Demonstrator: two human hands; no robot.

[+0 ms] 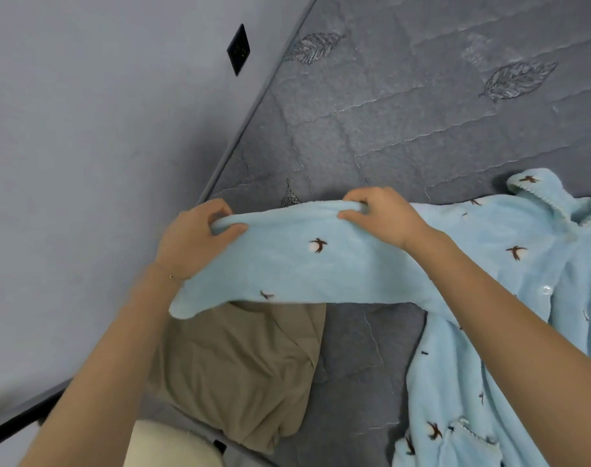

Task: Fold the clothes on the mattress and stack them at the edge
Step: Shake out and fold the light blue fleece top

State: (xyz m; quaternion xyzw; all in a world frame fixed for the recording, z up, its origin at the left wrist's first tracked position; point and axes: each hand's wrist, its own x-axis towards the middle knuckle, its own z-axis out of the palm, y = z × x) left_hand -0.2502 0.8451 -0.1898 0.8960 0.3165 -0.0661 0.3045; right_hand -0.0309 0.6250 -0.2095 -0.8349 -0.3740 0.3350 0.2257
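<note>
A light blue fleece top [509, 264] with small brown bird prints, a collar and clear buttons lies spread on the grey quilted mattress [405, 106] at the right. Its long sleeve [287, 261] is lifted and stretched out to the left. My left hand [196, 237] pinches the sleeve's cuff end. My right hand [381, 214] grips the sleeve's upper edge nearer the shoulder. Under the raised sleeve, a folded tan garment [246, 375] rests near the mattress's left front edge.
A grey wall [85, 146] runs along the mattress's left side, with a black socket plate [238, 48] on it. A pale cream object [172, 446] shows at the bottom edge. Bare quilted mattress with leaf patterns stretches beyond the clothes.
</note>
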